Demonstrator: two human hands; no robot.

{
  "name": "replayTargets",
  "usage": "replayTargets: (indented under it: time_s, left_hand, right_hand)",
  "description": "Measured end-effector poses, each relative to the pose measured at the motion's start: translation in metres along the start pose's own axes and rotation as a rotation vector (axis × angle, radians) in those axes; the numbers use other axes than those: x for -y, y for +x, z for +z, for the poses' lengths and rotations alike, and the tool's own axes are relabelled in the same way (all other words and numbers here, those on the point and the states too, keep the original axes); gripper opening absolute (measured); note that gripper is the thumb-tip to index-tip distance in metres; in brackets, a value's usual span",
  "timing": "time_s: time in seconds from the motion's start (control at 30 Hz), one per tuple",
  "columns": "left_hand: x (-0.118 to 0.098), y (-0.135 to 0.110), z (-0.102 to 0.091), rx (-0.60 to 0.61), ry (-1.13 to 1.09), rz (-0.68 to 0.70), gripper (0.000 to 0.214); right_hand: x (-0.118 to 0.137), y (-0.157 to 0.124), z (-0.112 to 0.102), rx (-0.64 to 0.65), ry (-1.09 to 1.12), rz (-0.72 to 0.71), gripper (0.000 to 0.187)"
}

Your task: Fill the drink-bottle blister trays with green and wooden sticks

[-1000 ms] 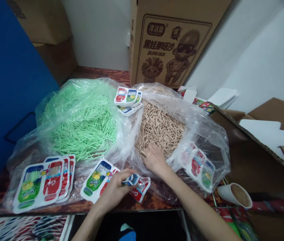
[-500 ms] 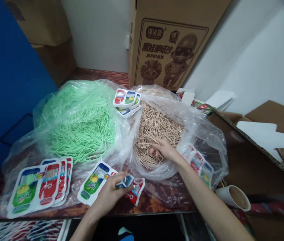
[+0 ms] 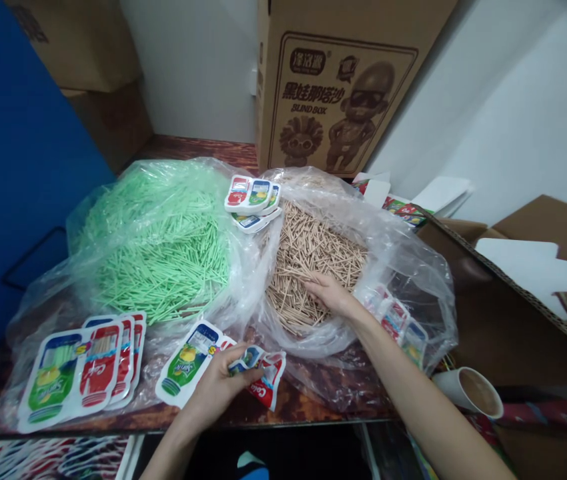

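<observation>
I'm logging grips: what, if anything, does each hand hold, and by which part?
The left hand holds a small packet by its blue end; the right hand is at the tan sticks, its grip unclear.

Left heap of sticks (image 3: 168,253): light green. Right heap of sticks (image 3: 316,250): tan. Pouch (image 3: 268,387): red and blue, white lettering. Stacked packets (image 3: 96,373): green panel beside red, white border. Tabletop (image 3: 308,407): reddish-brown, dark wood-grain streaks. Tall carton (image 3: 308,73): brown, darker brown printed figures. Upright panel (image 3: 13,153): plain blue. Cup (image 3: 451,385): white outside.
</observation>
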State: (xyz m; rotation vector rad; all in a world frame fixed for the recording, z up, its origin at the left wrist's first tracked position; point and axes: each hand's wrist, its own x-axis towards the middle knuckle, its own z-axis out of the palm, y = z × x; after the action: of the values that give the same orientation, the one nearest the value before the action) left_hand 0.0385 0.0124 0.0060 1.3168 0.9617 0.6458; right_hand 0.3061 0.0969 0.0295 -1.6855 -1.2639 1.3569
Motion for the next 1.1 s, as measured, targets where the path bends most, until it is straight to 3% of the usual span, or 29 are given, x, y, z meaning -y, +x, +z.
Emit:
replayTargets:
  time_s: [0.13, 0.23, 0.43, 0.67, 0.8, 0.93, 1.1]
  left_hand:
    - [-0.001, -0.001, 0.001, -0.023, -0.047, -0.008, 0.017]
    - [-0.001, -0.002, 0.001, -0.025, -0.076, -0.019, 0.019]
    - [0.004, -0.003, -0.001, -0.030, -0.084, -0.023, 0.021]
    - [0.006, -0.005, -0.003, -0.039, -0.096, -0.041, 0.024]
    - [0.006, -0.005, -0.003, -0.047, -0.105, -0.042, 0.025]
    - [0.004, -0.005, -0.003, -0.058, -0.078, -0.040, 0.026]
    - [0.009, -0.005, -0.004, -0.062, -0.120, -0.057, 0.026]
  right_hand:
    - [0.001, -0.006, -0.004, 0.194, 0.413, 0.138, 0.020]
    - [-0.001, -0.012, -0.005, 0.226, 0.691, 0.205, 0.021]
    - [-0.011, -0.022, 0.015, 0.264, 0.855, 0.368, 0.010]
    - [-0.014, -0.021, 0.028, 0.294, 0.798, 0.483, 0.020]
    - [-0.012, -0.015, 0.031, 0.225, 0.673, 0.504, 0.026]
    - [-0.014, -0.011, 0.039, 0.170, 0.567, 0.466, 0.008]
    - [-0.027, -0.011, 0.054, 0.032, 0.394, 0.340, 0.022]
